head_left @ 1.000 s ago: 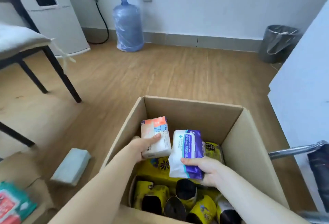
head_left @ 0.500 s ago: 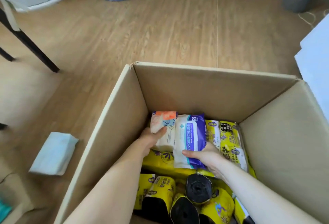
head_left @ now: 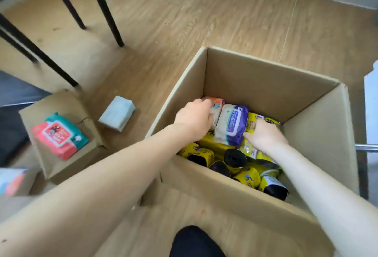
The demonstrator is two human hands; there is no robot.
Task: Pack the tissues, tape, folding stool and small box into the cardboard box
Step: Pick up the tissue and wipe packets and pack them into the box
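Both my hands are inside the open cardboard box [head_left: 255, 85]. My left hand [head_left: 194, 116] rests on an orange and white tissue pack [head_left: 214, 105] against the back wall, fingers curled over it. A purple and white wipes pack [head_left: 232, 124] lies beside it, and my right hand [head_left: 263, 137] touches its right end with fingers closed around it. Under them sit yellow packs and rolls of black bags [head_left: 233, 158].
On the floor to the left lies a pale tissue pack [head_left: 117, 113]. A red and green wipes pack [head_left: 59, 135] rests on a smaller cardboard box [head_left: 67, 164]. Black chair legs [head_left: 102, 9] stand at the back left. A metal bar [head_left: 366, 147] juts in at the right.
Both packs went down from above the box to its back wall and now lie on the yellow packs. My view swung left, showing the smaller box and red pack.
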